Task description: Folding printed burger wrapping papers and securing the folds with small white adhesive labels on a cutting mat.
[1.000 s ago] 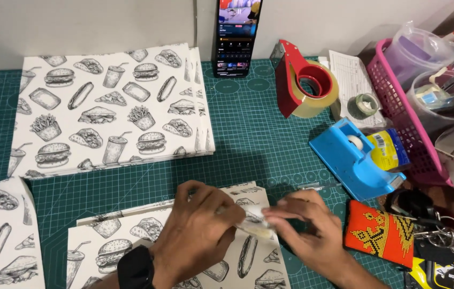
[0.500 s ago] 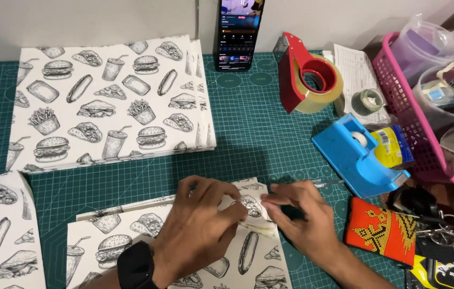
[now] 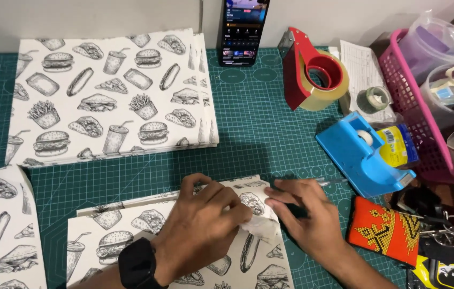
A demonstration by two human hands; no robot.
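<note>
My left hand [image 3: 200, 225] lay knuckles-up, curled, pinching a crumpled wad [image 3: 261, 227] against the printed sheet [image 3: 184, 251] near the counter's [image 3: 269, 134] front; my right hand [image 3: 304, 214] pressed flat beside it, fingers spread.

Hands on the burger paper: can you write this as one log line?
left hand: pressing printed paper | right hand: fingertips at paper's right edge | crumpled white bit: between hands | blue tape dispenser: right, untouched
</note>
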